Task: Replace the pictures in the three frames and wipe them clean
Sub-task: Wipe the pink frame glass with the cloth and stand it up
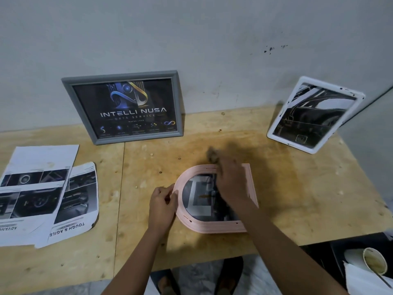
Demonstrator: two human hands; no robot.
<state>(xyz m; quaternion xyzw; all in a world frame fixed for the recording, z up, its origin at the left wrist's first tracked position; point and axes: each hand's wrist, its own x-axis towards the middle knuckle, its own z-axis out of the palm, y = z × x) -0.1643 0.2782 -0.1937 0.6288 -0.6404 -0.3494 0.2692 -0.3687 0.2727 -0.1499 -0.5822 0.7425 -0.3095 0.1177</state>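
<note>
A pink arch-shaped frame (212, 227) lies flat near the table's front edge, with a dark printed picture behind its glass. My left hand (162, 202) pinches the frame's rounded left end. My right hand (231, 179) rests over the frame's top right part, blurred, with a small brownish cloth (212, 155) sticking out past its fingers. A grey frame (122, 107) with a dark logo print leans on the wall at the back left. A white frame (314, 114) with a dark picture leans at the back right.
Two loose printed sheets (44, 194) lie overlapping on the left of the plywood table (297, 199). Below the table's right front corner stands a used paper cup (374, 260) beside white paper. My feet show under the front edge.
</note>
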